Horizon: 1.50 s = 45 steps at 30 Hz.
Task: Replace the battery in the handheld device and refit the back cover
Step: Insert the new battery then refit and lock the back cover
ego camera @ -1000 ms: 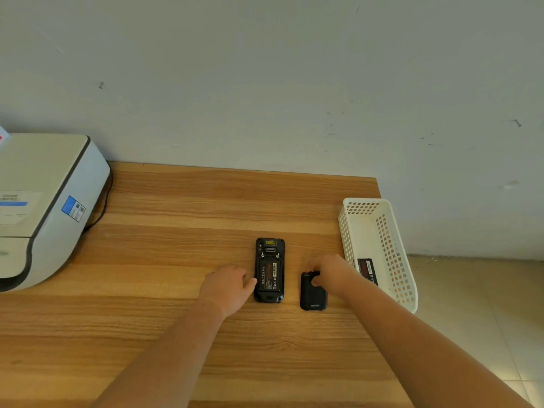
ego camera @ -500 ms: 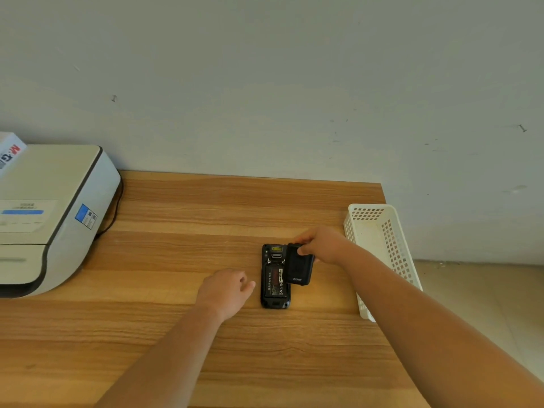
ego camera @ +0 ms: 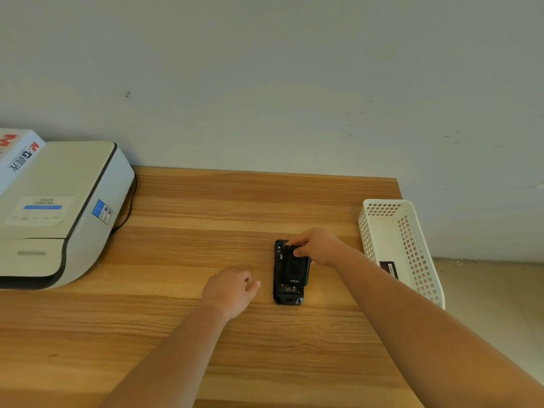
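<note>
The black handheld device point(ego camera: 288, 295) lies face down on the wooden table point(ego camera: 206, 207), its battery bay showing at the near end. My right hand point(ego camera: 319, 245) grips the top edge of the black back cover point(ego camera: 297, 266), which rests slightly askew over the device's upper part. My left hand point(ego camera: 232, 290) rests on the table just left of the device, fingers loosely curled, holding nothing and not touching it. A dark battery point(ego camera: 388, 269) with a label lies in the white basket point(ego camera: 412, 231).
A white printer point(ego camera: 59, 213) with a black cable stands at the table's left, a box on top of it. The perforated white basket sits at the table's right edge, with the floor beyond. A grey wall backs the table.
My right hand lifted the back cover from the table right of the device and carried it left, onto the device. My left hand drew slightly away from the device's side.
</note>
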Tool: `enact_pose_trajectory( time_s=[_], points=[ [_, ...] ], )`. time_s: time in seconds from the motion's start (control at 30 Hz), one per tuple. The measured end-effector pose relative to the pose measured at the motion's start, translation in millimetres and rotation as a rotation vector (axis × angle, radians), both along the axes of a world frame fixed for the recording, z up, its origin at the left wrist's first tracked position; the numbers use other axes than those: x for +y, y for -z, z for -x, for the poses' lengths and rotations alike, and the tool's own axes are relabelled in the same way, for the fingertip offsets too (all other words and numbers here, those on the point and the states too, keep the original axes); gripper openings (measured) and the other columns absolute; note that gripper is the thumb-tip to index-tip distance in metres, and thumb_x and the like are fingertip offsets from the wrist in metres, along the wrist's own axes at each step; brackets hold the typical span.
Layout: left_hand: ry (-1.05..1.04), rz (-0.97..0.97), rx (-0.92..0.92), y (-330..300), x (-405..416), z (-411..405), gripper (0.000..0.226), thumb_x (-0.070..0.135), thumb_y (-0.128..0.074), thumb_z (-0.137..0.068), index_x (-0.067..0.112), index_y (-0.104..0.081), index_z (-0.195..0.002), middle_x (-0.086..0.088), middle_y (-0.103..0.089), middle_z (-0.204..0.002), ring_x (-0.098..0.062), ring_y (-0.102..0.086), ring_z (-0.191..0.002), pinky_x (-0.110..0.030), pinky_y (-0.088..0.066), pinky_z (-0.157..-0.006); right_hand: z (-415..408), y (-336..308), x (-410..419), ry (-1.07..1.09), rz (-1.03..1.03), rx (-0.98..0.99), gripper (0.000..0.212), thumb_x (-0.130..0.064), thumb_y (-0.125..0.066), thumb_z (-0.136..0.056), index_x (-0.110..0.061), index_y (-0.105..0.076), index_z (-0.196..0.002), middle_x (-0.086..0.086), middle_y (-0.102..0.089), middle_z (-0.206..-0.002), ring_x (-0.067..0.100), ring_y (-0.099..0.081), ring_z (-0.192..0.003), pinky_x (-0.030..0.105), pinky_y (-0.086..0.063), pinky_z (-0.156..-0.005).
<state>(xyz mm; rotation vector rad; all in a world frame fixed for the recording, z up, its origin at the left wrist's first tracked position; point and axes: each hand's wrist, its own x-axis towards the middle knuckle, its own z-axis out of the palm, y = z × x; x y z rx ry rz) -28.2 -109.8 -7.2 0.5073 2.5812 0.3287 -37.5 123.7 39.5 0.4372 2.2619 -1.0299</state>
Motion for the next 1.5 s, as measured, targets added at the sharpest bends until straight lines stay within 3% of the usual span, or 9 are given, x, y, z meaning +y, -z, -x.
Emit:
enact_pose_trajectory(
  time_s=[0.33,0.63,0.83,1.5],
  points=[
    [0.023,0.011,-0.008,-0.3,-0.5,-0.1,0.031,0.051,-0.043,-0.096,0.028,-0.063,-0.094,0.011,-0.063,-0.084,-0.008,-0.059,-0.079,-0.032,-0.053,-0.078,1.3,13.3,-11.5,-0.122,-0.091,-0.002,0.036,-0.017,-0.061,-0.093,-0.024,-0.062,-0.128,0.005,-0.058,-0.135,0.021,-0.053,-0.121,0.036,-0.043,-0.104],
    [0.022,0.005,-0.015,1.0,2.1,3.8,0.032,0.052,-0.044,-0.095,0.027,-0.064,-0.093,0.011,-0.062,-0.086,-0.007,-0.058,-0.081,-0.033,-0.054,-0.079,1.7,16.1,-11.5,-0.135,-0.098,0.008,0.035,-0.017,-0.061,-0.093,-0.025,-0.062,-0.127,0.002,-0.057,-0.135,0.019,-0.053,-0.122,0.034,-0.043,-0.103],
    [0.023,0.003,-0.034,3.9,3.2,6.2,0.033,0.053,-0.044,-0.095,0.028,-0.064,-0.097,0.012,-0.063,-0.087,-0.007,-0.059,-0.083,-0.033,-0.054,-0.081,-2.7,20.7,-12.5,-0.123,-0.053,0.013,0.034,-0.014,-0.063,-0.092,-0.023,-0.065,-0.124,0.001,-0.060,-0.133,0.017,-0.055,-0.118,0.027,-0.044,-0.095],
    [-0.038,-0.023,-0.156,8.0,24.9,6.8,0.031,0.051,-0.046,-0.095,0.027,-0.066,-0.097,0.008,-0.068,-0.089,-0.009,-0.063,-0.083,-0.035,-0.056,-0.081,-20.4,39.3,-18.2,-0.084,-0.151,0.141,0.038,-0.029,-0.059,-0.094,-0.034,-0.056,-0.131,0.001,-0.054,-0.138,0.017,-0.059,-0.111,0.032,-0.054,-0.090]
  ],
)
